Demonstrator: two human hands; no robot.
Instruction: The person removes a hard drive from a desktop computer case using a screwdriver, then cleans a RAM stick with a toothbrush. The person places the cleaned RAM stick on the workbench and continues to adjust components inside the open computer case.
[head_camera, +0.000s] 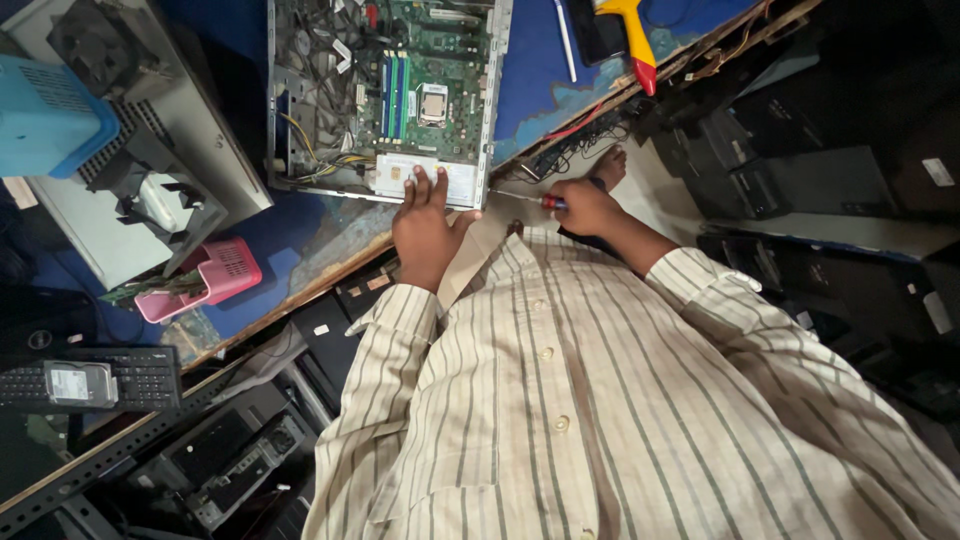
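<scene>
Nearest the camera is the person's striped shirt (600, 400), both sleeves reaching forward to the near edge of the blue-topped workbench (300, 240). The left hand (425, 225) lies flat, fingers spread and apart, pressed on the white panel at the near edge of the open computer case (385, 95), holding it steady rather than gripping anything. Just to its right, the right hand (580, 207) is closed around the red handle of a screwdriver (525, 197), whose thin shaft runs nearly level along the bench edge, pointing left so that the tip meets the case's near right corner. So the right hand works the case from its side, while the left is the nearer one to the case itself. Farther in, the motherboard (425, 70) lies exposed with bundled cables to its left. At the far right edge lies a yellow-handled tool (632, 35); a pink basket (215, 275) sits near the left edge.
</scene>
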